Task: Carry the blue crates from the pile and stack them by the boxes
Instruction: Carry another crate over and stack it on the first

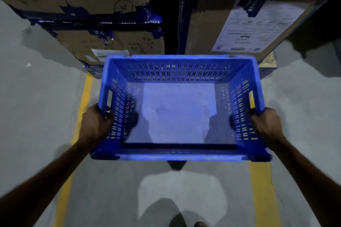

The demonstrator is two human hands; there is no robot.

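So, head view, only one camera. An empty blue perforated plastic crate point(180, 108) is held in the air, out in front of the person, open side up, floor of it bare. Left hand point(96, 122) grips the left end wall, fingers curled through the handle slot, thumb on the outside. Right hand point(265, 123) does the same on the right end wall, fingers hooked over the rim at the slot. Both hands wrapped tight on the crate, nothing else in them.

The crate's far edge sits just in front of two stacks of brown cardboard boxes with blue tape: left stack point(83, 14) and right stack point(239, 24), a dark gap between them. Whether the far rim touches the cartons, cannot tell. Below is a grey concrete floor point(36, 97) with two yellow painted lines point(84, 97) running toward the boxes; the crate hangs between them. Tip of a shoe point(200, 224) at the bottom edge. No other crate is visible under this one, so it looks like the base of the new stack.

Risks, judging from here: lowering with the far rim too close could scrape or catch the taped carton edges and tilt the crate. Fingers through the slots could get pinched if it drops fast onto the floor. Frame is blurred and light is low, so a skewed set-down would make later crates sit crooked.
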